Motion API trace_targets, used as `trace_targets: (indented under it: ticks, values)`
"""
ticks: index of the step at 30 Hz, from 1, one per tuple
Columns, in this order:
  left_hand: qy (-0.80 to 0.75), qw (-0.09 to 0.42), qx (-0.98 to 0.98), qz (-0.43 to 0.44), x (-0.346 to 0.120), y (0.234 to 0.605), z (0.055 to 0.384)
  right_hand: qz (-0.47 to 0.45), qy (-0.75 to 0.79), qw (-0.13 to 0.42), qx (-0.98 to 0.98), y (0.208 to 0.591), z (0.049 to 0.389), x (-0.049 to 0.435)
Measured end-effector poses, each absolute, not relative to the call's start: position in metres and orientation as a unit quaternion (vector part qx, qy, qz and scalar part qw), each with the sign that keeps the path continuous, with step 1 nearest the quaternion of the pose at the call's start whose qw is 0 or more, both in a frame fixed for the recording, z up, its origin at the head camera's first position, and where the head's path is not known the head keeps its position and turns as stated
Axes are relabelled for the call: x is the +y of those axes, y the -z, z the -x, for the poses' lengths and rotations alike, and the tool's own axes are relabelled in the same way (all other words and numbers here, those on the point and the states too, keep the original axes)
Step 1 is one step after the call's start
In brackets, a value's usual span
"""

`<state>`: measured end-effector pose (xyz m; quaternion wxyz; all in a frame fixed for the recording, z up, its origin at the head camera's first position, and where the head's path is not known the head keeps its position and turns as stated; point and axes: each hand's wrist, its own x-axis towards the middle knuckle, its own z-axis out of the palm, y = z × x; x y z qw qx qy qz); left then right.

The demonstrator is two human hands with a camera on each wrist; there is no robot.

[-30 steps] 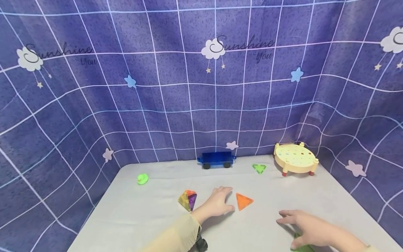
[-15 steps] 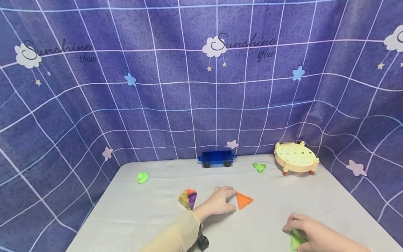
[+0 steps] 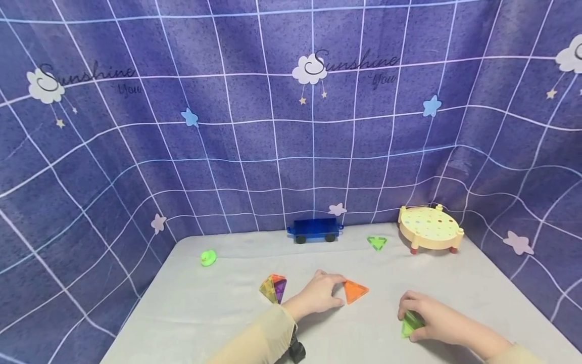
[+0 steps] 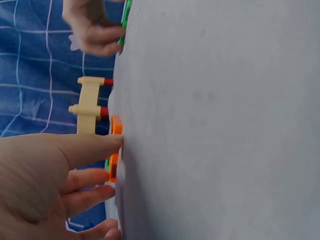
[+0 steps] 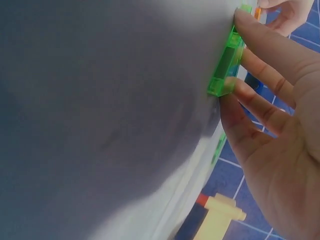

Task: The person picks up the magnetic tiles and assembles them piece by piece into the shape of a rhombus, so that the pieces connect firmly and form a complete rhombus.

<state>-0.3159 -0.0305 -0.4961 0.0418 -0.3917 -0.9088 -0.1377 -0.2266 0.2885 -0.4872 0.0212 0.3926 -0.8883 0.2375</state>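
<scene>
My left hand (image 3: 320, 293) rests low beside an orange triangular magnetic tile (image 3: 356, 291), with its index fingertip and thumb right at the tile's left edge. In the left wrist view, the thumb overlaps the orange tile (image 4: 116, 124). My right hand (image 3: 432, 316) grips a green triangular magnetic tile (image 3: 408, 329) between thumb and fingers, close over the table at the front right. The right wrist view shows this green tile (image 5: 225, 70) edge-on, fingertips at both ends. Left of my left hand stands a small pyramid of yellow, purple and orange tiles (image 3: 273, 288).
Along the back of the grey table (image 3: 191, 313) are a blue wheeled toy wagon (image 3: 316, 229), another green triangular tile (image 3: 377, 242) and a round cream pegboard stand (image 3: 430, 228). A green toy duck (image 3: 208, 258) sits at the left. A purple-blue curtain (image 3: 236, 126) encloses the table.
My right hand has closed its fingers on the green tile and carried it left and away from me. My left hand has edged right, up to the orange tile.
</scene>
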Motion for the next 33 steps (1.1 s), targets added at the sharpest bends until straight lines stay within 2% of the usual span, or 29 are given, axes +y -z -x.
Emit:
trace_targets:
  ticks: [5, 14, 22, 33]
  values:
    - [0.136, 0.039, -0.914, 0.38, -0.027, 0.5, 0.313, -0.365, -0.247, -0.014, -0.897, 0.483, 0.238, 0.279]
    - [0.091, 0.053, -0.927, 0.36, -0.011, 0.497, 0.305, -0.334, -0.25, -0.036, -0.908, 0.481, 0.257, 0.272]
    - [0.083, 0.053, -0.936, 0.338, -0.014, 0.494, 0.3, -0.343, -0.247, -0.017, -0.906, 0.478, 0.269, 0.26]
    - [0.13, 0.027, -0.936, 0.326, -0.067, 0.492, 0.275, -0.36, -0.226, 0.014, -0.905, 0.482, 0.294, 0.225]
